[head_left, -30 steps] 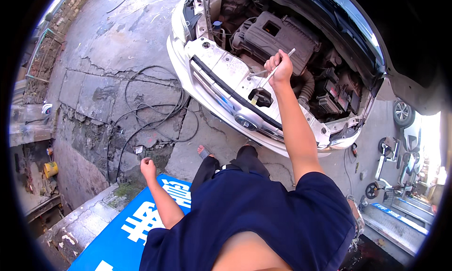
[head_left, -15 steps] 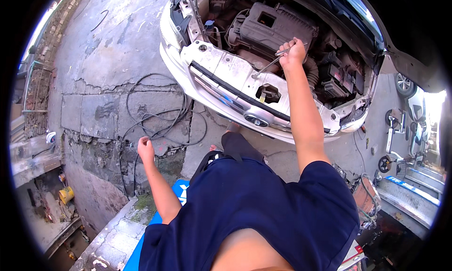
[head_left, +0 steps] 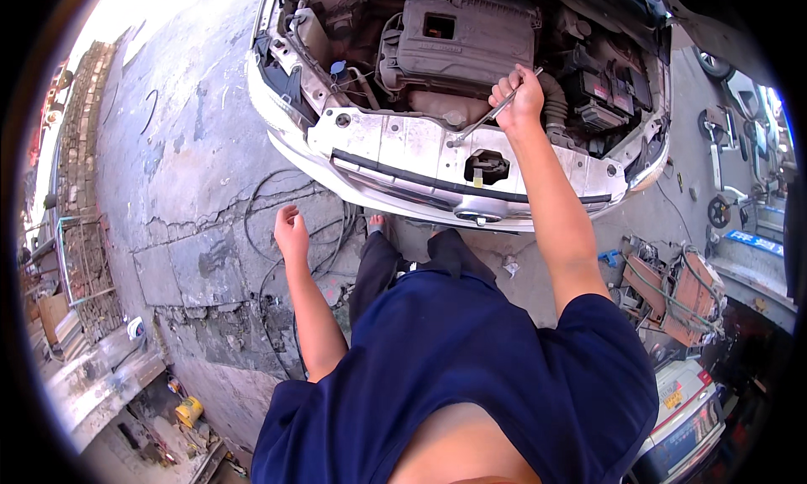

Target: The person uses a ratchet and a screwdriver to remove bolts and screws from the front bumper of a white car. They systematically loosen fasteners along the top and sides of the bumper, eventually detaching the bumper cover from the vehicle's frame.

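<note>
Right hand (head_left: 521, 97): closed in a fist around the rod, raised over the front of the engine bay.
Rod (head_left: 482, 126): thin, straight, grey metal; slanted from the fist down to lower left, with a short end poking out past the fist at upper right.
Rod's lower tip: at the panel (head_left: 370, 135), left of the hole; too small in view to say whether it touched or sat just above.
Hole (head_left: 487, 163): dark, angular, cut in the panel; yellowish tag (head_left: 478, 179) at its front edge.
Left hand (head_left: 292, 229): fingers loosely curled, about half narrow; held low in the air, left of the car, well apart from the rod.
Car (head_left: 336, 179): white, engine bay exposed, front end toward the person.
Cover (head_left: 466, 45): big, dark grey, dusty; beyond the rod, in mid-bay.
Hose (head_left: 553, 105): ribbed, just right of the right hand.
Battery (head_left: 607, 95): right of the hose.
Cap (head_left: 338, 68): blue, left side of the bay.
Badge (head_left: 479, 211): on the car's nose, below the hole.
Cable (head_left: 345, 223): black, looped on the ground, near the left hand in view.
Ground (head_left: 202, 181): grey, cracked.
Shirt (head_left: 471, 333): navy, short sleeves.
Feet (head_left: 376, 222): close to the car's front.
Scooter (head_left: 717, 169): white, far right.
</note>
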### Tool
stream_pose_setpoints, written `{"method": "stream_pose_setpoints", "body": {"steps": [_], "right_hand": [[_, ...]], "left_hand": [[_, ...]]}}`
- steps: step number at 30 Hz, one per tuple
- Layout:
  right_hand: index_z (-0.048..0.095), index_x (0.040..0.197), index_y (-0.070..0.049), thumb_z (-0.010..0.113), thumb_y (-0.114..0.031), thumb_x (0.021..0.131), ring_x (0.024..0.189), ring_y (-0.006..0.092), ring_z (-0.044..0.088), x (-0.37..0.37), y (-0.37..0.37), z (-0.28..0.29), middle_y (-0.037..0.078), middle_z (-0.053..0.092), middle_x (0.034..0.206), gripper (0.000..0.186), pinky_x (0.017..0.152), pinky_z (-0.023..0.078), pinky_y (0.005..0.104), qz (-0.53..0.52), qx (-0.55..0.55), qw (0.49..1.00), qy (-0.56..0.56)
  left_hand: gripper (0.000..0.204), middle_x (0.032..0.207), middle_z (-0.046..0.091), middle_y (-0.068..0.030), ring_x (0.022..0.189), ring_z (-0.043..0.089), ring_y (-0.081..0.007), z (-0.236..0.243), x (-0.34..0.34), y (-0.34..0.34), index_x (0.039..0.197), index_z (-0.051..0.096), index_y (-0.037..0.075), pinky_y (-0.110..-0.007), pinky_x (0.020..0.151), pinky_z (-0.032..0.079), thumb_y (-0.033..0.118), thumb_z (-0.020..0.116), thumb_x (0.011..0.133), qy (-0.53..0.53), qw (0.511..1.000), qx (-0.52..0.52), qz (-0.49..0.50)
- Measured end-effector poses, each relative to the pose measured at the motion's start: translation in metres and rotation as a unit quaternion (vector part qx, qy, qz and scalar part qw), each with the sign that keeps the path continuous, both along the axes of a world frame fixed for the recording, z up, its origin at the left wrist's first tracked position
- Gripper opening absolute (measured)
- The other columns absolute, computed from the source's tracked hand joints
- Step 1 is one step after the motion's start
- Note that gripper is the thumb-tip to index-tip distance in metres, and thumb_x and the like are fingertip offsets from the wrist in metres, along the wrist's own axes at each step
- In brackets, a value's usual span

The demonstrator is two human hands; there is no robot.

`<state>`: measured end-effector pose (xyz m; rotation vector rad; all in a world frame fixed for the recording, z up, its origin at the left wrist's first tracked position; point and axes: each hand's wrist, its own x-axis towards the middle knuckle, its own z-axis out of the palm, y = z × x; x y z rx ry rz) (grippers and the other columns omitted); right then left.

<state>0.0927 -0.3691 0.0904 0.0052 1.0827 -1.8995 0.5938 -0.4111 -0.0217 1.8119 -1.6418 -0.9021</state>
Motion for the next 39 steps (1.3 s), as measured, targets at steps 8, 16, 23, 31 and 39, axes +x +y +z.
{"method": "stream_pose_setpoints", "body": {"steps": [8, 16, 23, 31, 39], "right_hand": [[0.031, 0.058, -0.016, 0.048, -0.03, 0.093, 0.048, 0.015, 0.022, 0.034, 0.007, 0.015, -0.001, 0.023, 0.051, 0.041, 0.049, 0.02, 0.0336, -0.114, 0.022, 0.993, 0.037], [0.033, 0.062, -0.015, 0.044, -0.031, 0.097, 0.046, 0.0146, 0.024, 0.067, 0.001, 0.011, 0.0, 0.027, 0.051, 0.04, 0.047, 0.023, 0.0322, -0.25, 0.051, 0.962, 0.102], [0.056, 0.106, -0.004, 0.058, -0.025, 0.095, 0.082, 0.0216, 0.062, 0.088, 0.002, 0.045, 0.011, 0.061, 0.092, 0.024, 0.08, 0.054, 0.0461, -0.035, 0.377, 0.905, 0.196], [0.059, 0.11, 0.0, 0.058, -0.037, 0.092, 0.073, 0.0282, 0.069, 0.066, -0.012, 0.095, 0.018, 0.063, 0.093, 0.041, 0.068, 0.061, 0.0456, 0.188, 0.526, 0.801, 0.216], [0.062, 0.108, 0.01, 0.066, -0.023, 0.084, 0.086, 0.0303, 0.071, 0.097, -0.025, 0.103, 0.017, 0.069, 0.109, 0.041, 0.071, 0.061, 0.0435, 0.393, 0.622, 0.535, 0.416]], "left_hand": [[0.029, 0.102, 0.068, -0.0113, 0.087, 0.064, -0.0154, -0.032, -0.04, -0.086, 0.115, 0.06, -0.001, -0.029, 0.078, 0.051, 0.001, 0.055, 0.087, 0.085, 0.982, 0.051, -0.161], [0.029, 0.099, 0.068, -0.0114, 0.088, 0.065, -0.0186, -0.041, -0.013, -0.128, 0.114, 0.061, 0.0, -0.03, 0.078, 0.051, 0.0, 0.054, 0.086, 0.095, 0.973, 0.056, -0.204], [0.033, 0.103, 0.065, -0.0163, 0.099, 0.061, -0.0313, 0.067, -0.135, -0.163, 0.115, 0.06, 0.001, -0.04, 0.089, 0.047, 0.007, 0.061, 0.082, 0.192, 0.909, -0.128, -0.348], [0.032, 0.124, 0.062, -0.0066, 0.124, 0.047, -0.0316, 0.197, -0.392, -0.113, 0.113, 0.065, 0.011, -0.047, 0.101, 0.037, 0.025, 0.056, 0.087, 0.307, 0.603, -0.368, -0.637], [0.037, 0.092, 0.069, -0.018, 0.091, 0.066, -0.0301, 0.14, -0.456, -0.106, 0.091, 0.07, 0.002, -0.04, 0.078, 0.049, 0.031, 0.046, 0.093, 0.138, 0.447, -0.077, -0.88]]}}
